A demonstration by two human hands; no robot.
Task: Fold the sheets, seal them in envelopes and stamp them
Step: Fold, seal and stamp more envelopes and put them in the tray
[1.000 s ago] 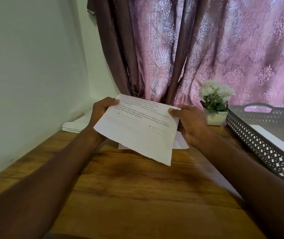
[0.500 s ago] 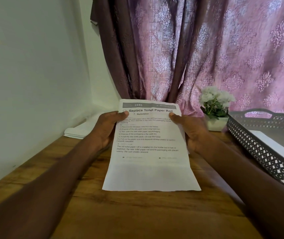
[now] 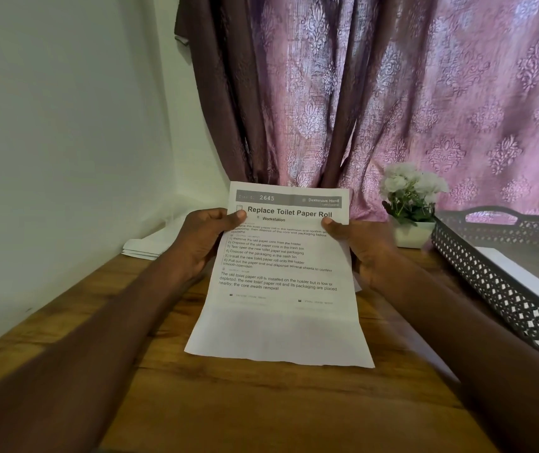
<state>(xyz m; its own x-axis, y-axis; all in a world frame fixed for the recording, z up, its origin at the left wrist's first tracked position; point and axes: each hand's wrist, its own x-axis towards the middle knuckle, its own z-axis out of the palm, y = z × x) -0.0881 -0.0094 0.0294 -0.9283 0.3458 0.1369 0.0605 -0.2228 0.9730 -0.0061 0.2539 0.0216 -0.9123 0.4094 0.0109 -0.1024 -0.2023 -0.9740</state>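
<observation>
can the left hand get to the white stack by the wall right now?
Probably not yet: the left hand grips the printed sheet together with the right hand. The path along the table to the white stack looks unobstructed once it lets go.

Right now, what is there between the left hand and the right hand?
In the head view, only the printed sheet spans the gap: the left hand grips its left edge, the right hand its right edge, thumbs on its printed face.

Both hands, left hand [image 3: 201, 238] and right hand [image 3: 364, 248], hold a printed sheet [image 3: 281, 282] by its sides above the wooden table [image 3: 261, 407].
</observation>
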